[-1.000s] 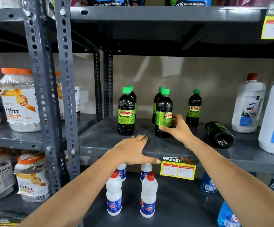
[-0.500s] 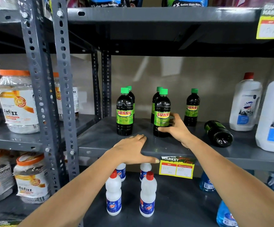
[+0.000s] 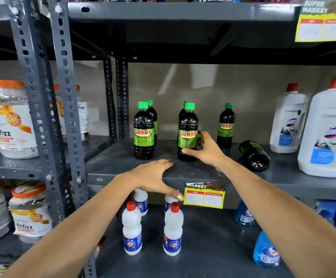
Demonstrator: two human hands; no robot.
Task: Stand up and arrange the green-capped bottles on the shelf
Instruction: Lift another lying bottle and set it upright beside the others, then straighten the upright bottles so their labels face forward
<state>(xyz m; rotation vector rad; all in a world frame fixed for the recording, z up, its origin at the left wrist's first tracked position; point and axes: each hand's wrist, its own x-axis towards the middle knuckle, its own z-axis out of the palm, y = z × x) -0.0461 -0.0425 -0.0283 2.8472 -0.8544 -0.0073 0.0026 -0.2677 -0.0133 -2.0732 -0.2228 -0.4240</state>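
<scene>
You are bracing your left hand (image 3: 153, 177) flat over the front lip of the shelf (image 3: 283, 183), fingers spread and gripping nothing, probably to steady yourself while the other arm is reaching in. Your right hand (image 3: 205, 150) is curling loosely around the lower body of the front middle bottle (image 3: 187, 133), thumb lying against its front and fingers wrapping toward its right side; the hand is half open and touching the bottle, not clamping it, which suggests you are nudging it into line with its label facing out.

Five green-capped bottles are standing upright: the front left bottle (image 3: 143, 131) with another close behind it, the one you are touching with another behind it, and a lone back bottle (image 3: 225, 126) further right. These are forming two short rows, so the arrangement looks well along.

One fallen bottle (image 3: 254, 155) is lying on its side to the right of your hand, base toward you, near the white jugs (image 3: 327, 137). It is sitting apart from the rows, so I judge that one is waiting to be stood up beside the lone back bottle
</scene>
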